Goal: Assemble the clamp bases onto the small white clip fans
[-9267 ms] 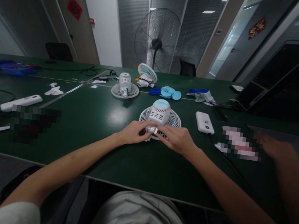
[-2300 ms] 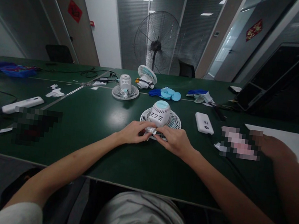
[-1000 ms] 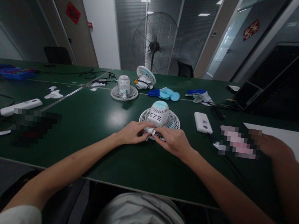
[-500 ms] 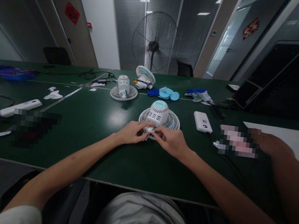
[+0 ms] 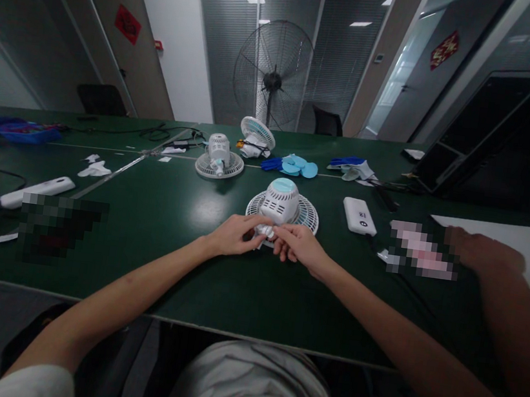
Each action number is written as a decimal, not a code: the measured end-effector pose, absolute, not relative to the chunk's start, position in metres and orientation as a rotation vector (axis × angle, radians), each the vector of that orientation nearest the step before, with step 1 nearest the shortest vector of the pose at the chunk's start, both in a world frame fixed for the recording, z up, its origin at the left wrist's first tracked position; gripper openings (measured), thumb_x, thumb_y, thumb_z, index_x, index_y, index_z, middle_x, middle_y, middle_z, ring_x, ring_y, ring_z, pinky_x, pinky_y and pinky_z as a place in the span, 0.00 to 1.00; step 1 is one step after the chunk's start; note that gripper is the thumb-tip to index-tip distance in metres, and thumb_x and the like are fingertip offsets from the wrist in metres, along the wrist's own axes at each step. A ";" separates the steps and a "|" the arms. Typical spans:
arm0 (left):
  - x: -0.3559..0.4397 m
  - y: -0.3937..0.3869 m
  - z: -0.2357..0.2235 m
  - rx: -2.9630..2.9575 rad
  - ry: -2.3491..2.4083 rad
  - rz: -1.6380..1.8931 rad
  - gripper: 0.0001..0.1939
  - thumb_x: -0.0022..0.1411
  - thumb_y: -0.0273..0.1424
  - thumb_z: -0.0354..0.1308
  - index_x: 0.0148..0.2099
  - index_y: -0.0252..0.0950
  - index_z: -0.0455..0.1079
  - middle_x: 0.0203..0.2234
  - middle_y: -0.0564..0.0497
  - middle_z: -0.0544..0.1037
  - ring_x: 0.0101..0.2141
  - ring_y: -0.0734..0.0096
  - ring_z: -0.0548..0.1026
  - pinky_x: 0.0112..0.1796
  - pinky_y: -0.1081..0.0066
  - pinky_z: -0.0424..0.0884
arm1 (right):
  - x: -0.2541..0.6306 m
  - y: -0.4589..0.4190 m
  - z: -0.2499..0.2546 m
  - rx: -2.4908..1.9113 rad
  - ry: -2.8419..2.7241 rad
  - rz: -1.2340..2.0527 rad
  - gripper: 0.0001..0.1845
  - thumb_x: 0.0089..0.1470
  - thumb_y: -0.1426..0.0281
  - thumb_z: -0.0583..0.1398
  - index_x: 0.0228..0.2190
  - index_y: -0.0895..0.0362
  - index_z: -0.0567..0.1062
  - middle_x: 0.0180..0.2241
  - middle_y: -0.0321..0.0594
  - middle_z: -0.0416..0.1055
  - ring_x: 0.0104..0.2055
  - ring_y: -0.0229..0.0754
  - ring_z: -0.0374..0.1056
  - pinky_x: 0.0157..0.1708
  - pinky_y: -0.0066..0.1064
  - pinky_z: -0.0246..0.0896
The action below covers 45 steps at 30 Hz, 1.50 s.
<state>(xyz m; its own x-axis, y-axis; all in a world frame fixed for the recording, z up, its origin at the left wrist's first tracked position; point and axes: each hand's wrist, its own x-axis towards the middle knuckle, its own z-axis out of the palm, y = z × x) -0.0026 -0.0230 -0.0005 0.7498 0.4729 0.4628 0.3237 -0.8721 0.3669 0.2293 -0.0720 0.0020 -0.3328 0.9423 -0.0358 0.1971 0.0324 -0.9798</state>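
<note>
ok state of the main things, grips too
Left grip, closed on small whitish piece
Right grip, at that piece; hold unclear
Near white plastic fan head, grille down
Left white plastic fan head, grille down
Far white-and-blue fan head, tilted
White rectangular device, lying flat
Black pedestal fan, upright

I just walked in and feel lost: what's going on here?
A person at the green table has both hands at the near edge of a fan lying grille-down. The left hand holds a small white piece; the right hand is at it too, though its grip is unclear. Two more fans and a blue blade lie farther back. Another person's hand is at the right.
</note>
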 end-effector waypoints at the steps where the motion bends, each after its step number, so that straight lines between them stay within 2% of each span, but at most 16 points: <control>1: -0.003 -0.023 0.000 2.688 0.624 0.815 0.19 0.72 0.35 0.55 0.62 0.37 0.67 0.43 0.48 0.81 0.31 0.72 0.78 0.36 0.72 0.73 | 0.230 -0.072 0.003 -1.183 -1.607 1.398 0.20 0.67 0.54 0.58 0.36 0.59 0.77 0.26 0.39 0.76 0.20 0.33 0.69 0.14 0.22 0.49; 3: -0.003 -0.023 -0.001 2.690 0.620 0.813 0.19 0.72 0.35 0.55 0.62 0.37 0.67 0.43 0.48 0.81 0.31 0.73 0.78 0.36 0.72 0.73 | 0.232 -0.074 0.006 -1.186 -1.694 1.297 0.20 0.67 0.54 0.57 0.36 0.59 0.77 0.27 0.39 0.77 0.21 0.35 0.70 0.16 0.23 0.54; 6: -0.003 -0.022 -0.002 2.701 0.609 0.821 0.19 0.72 0.35 0.55 0.62 0.37 0.67 0.42 0.48 0.81 0.31 0.72 0.78 0.37 0.72 0.73 | 0.237 -0.079 0.010 -1.169 -1.958 0.730 0.15 0.67 0.57 0.59 0.40 0.56 0.77 0.32 0.39 0.79 0.27 0.38 0.74 0.26 0.28 0.65; 9: -0.003 -0.021 -0.004 2.707 0.601 0.843 0.20 0.71 0.35 0.55 0.62 0.37 0.67 0.41 0.48 0.81 0.31 0.72 0.78 0.36 0.71 0.73 | 0.243 -0.083 0.012 -1.125 -2.173 0.177 0.12 0.66 0.61 0.60 0.47 0.55 0.76 0.35 0.38 0.80 0.31 0.40 0.74 0.31 0.30 0.65; 13: -0.004 -0.021 -0.004 2.692 0.589 0.837 0.20 0.71 0.36 0.55 0.62 0.37 0.67 0.41 0.48 0.81 0.31 0.72 0.79 0.36 0.71 0.73 | 0.250 -0.081 0.011 -1.036 -2.321 -0.095 0.15 0.66 0.62 0.60 0.51 0.55 0.74 0.40 0.42 0.80 0.36 0.43 0.76 0.33 0.33 0.66; 18: -0.004 -0.022 -0.001 2.686 0.586 0.807 0.20 0.71 0.35 0.55 0.63 0.37 0.66 0.42 0.48 0.80 0.32 0.71 0.78 0.37 0.71 0.73 | 0.251 -0.080 0.009 -1.002 -2.345 -0.183 0.17 0.68 0.60 0.58 0.52 0.56 0.74 0.41 0.44 0.81 0.38 0.45 0.77 0.35 0.34 0.67; 36: -0.004 -0.024 0.003 2.663 0.612 0.779 0.18 0.72 0.35 0.54 0.61 0.38 0.67 0.40 0.49 0.80 0.32 0.72 0.77 0.37 0.72 0.73 | 0.245 -0.084 0.004 -1.035 -2.268 -0.080 0.13 0.68 0.61 0.60 0.48 0.57 0.75 0.33 0.37 0.78 0.28 0.37 0.71 0.29 0.29 0.59; 45: -0.003 -0.024 0.002 2.680 0.613 0.808 0.18 0.71 0.35 0.55 0.61 0.38 0.67 0.39 0.50 0.80 0.31 0.72 0.77 0.36 0.72 0.72 | 0.244 -0.083 0.003 -1.039 -2.256 -0.067 0.13 0.69 0.61 0.59 0.46 0.57 0.76 0.31 0.35 0.77 0.27 0.36 0.70 0.28 0.28 0.59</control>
<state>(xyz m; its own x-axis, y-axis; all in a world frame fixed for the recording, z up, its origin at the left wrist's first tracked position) -0.0033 -0.0240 0.0023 0.7543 0.4694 0.4589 0.3154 -0.8723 0.3737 0.2438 -0.0833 0.0033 -0.4786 0.6640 0.5745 0.6971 0.6852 -0.2113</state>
